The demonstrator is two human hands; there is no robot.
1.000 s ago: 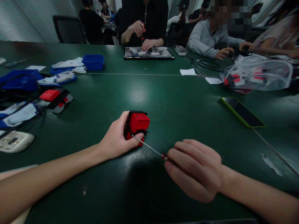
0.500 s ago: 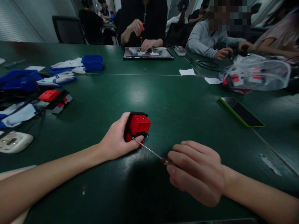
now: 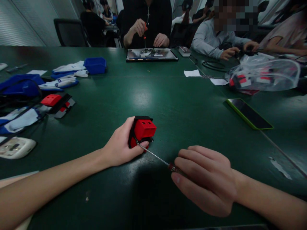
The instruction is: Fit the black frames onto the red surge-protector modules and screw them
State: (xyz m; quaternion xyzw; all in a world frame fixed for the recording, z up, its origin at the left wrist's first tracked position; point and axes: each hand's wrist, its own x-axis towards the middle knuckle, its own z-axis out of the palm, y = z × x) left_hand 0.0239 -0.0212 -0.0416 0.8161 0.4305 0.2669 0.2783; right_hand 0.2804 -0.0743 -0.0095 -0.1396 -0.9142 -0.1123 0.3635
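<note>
Fingers wrapped round it, my left hand [image 3: 122,142] grips a small red and black plastic block [image 3: 145,128] with two slots in its top. My right hand [image 3: 205,179] is closed on the handle of a screwdriver [image 3: 155,156], most of which the fingers cover. The thin metal shaft slants up to the left. Its tip meets the lower front of the block, just beside my left thumb; what it touches there is too small to make out.
A phone in a green case [image 3: 249,113] lies at right, before a clear plastic bag [image 3: 275,76]. Gloves [image 3: 59,82], a blue tray [image 3: 95,65], another red and black part [image 3: 57,103] and a white device [image 3: 18,147] are at left. Opposite, a person works on a flat panel [image 3: 165,57].
My right hand has turned slightly on the screwdriver and moved a little right and down. The block sits slightly further right in view. The person opposite has lifted a hand off the panel.
</note>
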